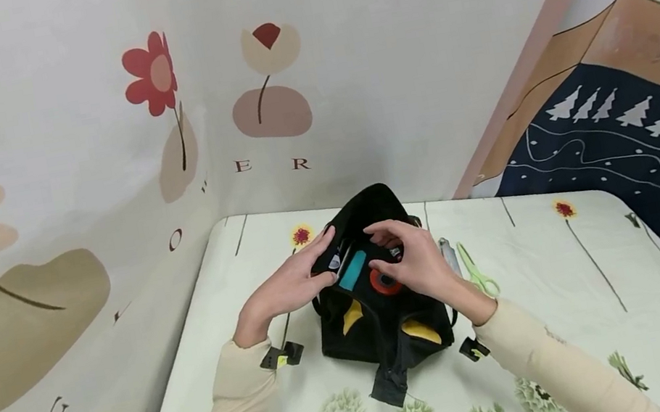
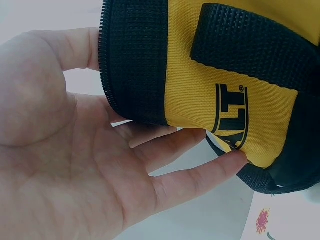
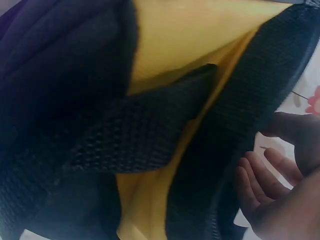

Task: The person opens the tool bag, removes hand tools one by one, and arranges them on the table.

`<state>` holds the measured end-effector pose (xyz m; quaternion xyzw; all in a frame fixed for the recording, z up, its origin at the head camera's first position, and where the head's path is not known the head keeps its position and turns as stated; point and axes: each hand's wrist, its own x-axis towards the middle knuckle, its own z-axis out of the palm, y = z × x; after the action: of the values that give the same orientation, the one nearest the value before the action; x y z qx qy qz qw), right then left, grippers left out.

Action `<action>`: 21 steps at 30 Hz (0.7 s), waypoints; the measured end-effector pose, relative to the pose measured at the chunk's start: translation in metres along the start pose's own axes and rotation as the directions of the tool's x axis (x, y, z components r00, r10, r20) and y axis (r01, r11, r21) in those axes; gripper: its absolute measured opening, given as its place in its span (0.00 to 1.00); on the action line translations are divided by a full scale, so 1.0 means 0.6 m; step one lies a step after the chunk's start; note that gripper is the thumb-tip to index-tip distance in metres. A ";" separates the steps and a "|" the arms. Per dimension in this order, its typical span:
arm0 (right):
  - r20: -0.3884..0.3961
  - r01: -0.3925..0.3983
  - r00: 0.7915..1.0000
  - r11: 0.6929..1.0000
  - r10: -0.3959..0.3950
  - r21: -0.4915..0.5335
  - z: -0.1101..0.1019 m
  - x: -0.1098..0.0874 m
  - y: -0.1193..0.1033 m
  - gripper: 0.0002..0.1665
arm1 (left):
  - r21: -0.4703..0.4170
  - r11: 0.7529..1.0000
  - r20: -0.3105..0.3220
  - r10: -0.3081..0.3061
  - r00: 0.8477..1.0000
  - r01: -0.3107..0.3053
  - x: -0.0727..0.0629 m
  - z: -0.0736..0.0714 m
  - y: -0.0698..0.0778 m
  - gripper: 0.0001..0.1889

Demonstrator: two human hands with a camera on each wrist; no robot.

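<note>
A black and yellow tool bag (image 1: 353, 334) stands unzipped on the table. My left hand (image 1: 290, 279) holds its left rim, thumb at the zip edge and fingers along the outside; the left wrist view shows the fingers against the yellow panel (image 2: 192, 107) with black lettering. Above the opening hovers my right hand (image 1: 413, 261), fingers bent and thumb apart, nothing visible between them. Inside the bag lie a teal strip-shaped item (image 1: 352, 271) and a red ring-shaped item (image 1: 385, 283), partly behind the right thumb. Other contents are too dark to make out.
Green-handled scissors (image 1: 477, 274) and a grey tool (image 1: 448, 255) of unclear kind lie right of the bag. A flower-print cloth (image 1: 561, 312) covers the table. Printed fabric walls (image 1: 397, 61) rise behind and at the left.
</note>
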<state>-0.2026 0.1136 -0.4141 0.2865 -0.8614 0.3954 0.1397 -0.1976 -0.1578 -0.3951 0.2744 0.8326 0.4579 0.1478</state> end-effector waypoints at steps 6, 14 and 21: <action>0.036 0.004 0.999 1.000 -0.004 0.001 0.013 0.007 0.016 0.38 | 0.001 1.000 0.003 0.001 1.000 -0.001 0.001 0.000 0.001 0.43; 0.060 0.015 0.998 0.999 -0.013 -0.032 0.027 0.003 0.035 0.39 | 0.003 1.000 0.008 -0.004 1.000 0.004 0.001 0.000 -0.005 0.43; 0.109 -0.007 0.994 0.998 0.014 -0.067 0.035 0.001 0.055 0.41 | -0.002 1.000 0.014 -0.011 1.000 0.011 0.003 -0.006 -0.005 0.43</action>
<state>-0.2234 0.1144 -0.4471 0.2985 -0.8819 0.3511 0.0997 -0.2017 -0.1603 -0.3958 0.2729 0.8326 0.4559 0.1564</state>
